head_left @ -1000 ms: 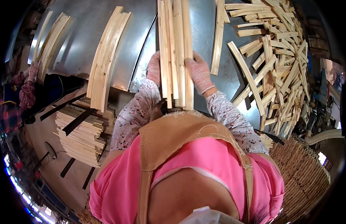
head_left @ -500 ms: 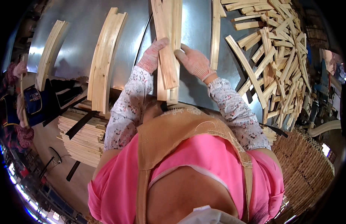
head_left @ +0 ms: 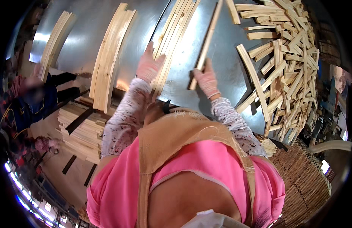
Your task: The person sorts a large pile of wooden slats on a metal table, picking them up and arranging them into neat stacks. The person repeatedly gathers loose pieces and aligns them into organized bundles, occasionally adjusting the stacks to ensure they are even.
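Several wooden slats (head_left: 171, 47) lie side by side in a narrow row on the metal table, running away from me. My left hand (head_left: 149, 65), in a pinkish work glove, is open at the near left side of this row, fingers and thumb spread against the wood. Further right, a single wooden slat (head_left: 207, 40) stands on its narrow edge or is tilted. Around its near end my right hand (head_left: 207, 79), gloved too, is closed; its fingers are partly hidden behind the slat.
A heap of loose slats (head_left: 286, 76) covers the table's right side. Two slat groups, a wide one (head_left: 112, 57) and a narrower one (head_left: 56, 41), lie to the left. Stacked slats (head_left: 79, 131) stand below the table edge. Another person (head_left: 31, 95) is at the far left.
My left hand has let go of the slat it held over the row, which now lies slanted to the right. My right hand has moved right and taken hold of the single slat, now tilted.
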Available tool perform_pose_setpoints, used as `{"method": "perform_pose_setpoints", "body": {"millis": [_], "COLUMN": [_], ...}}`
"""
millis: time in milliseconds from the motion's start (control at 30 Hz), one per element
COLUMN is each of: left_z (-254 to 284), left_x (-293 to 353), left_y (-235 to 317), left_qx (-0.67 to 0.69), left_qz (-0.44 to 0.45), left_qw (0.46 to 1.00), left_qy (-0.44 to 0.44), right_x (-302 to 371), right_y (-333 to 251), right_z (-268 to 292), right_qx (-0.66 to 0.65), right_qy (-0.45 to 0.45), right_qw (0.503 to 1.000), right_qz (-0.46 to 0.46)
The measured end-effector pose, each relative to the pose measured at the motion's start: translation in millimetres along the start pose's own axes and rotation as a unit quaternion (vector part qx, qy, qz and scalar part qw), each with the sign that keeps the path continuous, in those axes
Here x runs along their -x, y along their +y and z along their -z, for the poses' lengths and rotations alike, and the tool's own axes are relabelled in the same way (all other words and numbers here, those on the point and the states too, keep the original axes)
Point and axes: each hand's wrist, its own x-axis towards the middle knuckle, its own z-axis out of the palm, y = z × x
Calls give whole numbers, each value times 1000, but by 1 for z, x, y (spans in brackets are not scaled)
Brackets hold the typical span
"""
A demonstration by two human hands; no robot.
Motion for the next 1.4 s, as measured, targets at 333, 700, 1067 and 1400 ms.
{"method": "perform_pose_setpoints", "body": {"millis": [333,700,1067,1400], "left_z": [21,36,49,-9], "left_x": [8,7,16,22], "left_y": [-49,-48,-12,16], "left_qx": [168,84,179,40], "left_qz": [81,114,59,-55], "left_qw": [982,989,981,995], "left_qy": [-21,-52,55,74], "right_x": [-117,-312,16,-54], "right_y": [-25,-19,-12,-55], "right_z": [40,184,-34,0], "right_qx": [220,406,152,-300], "right_qy": [59,153,-167,119], "right_qw": [946,891,972,942], "right_qz": [230,138,61,98]}}
